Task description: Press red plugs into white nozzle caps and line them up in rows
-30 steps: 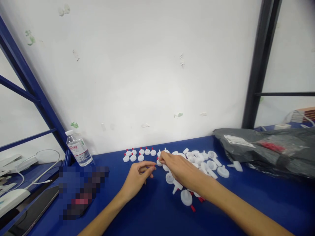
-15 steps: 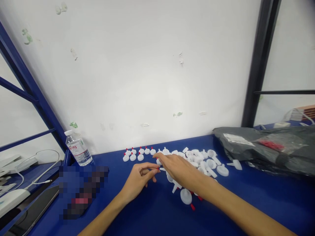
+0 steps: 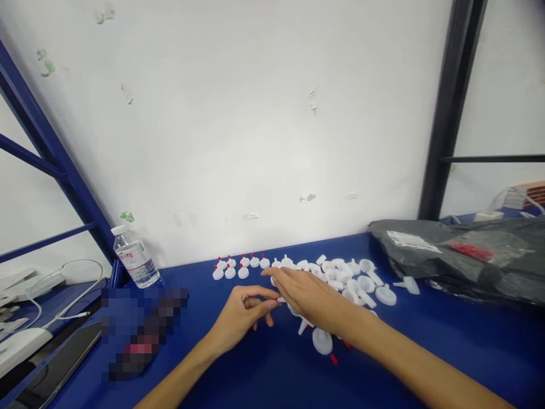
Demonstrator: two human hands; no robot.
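Observation:
My left hand (image 3: 249, 307) pinches a small red tip cap (image 3: 276, 300) between thumb and forefinger. Just to its right, my right hand (image 3: 313, 292) is curled palm down over a white nozzle cap, mostly hidden, whose narrow spout (image 3: 281, 300) meets the red tip. Beneath and beyond the right hand spreads a heap of white nozzle caps (image 3: 340, 275). One white nozzle cap (image 3: 322, 341) lies nearer me, with a loose red tip (image 3: 334, 359) beside it. Toward the wall, several white caps with red tips (image 3: 243, 272) stand upright in two rows.
A water bottle (image 3: 136, 258) stands at the back left, near a blurred dark object (image 3: 149, 335). On the right lies a grey plastic bag (image 3: 409, 250) with a clear packet of red pieces (image 3: 472, 250). The white wall (image 3: 272, 142) closes off the table's back.
Both hands have shifted slightly: the left a little right and down, still pinching the red tip by the spout. The right hand's fingers have moved slightly left. The caps on the table stay put.

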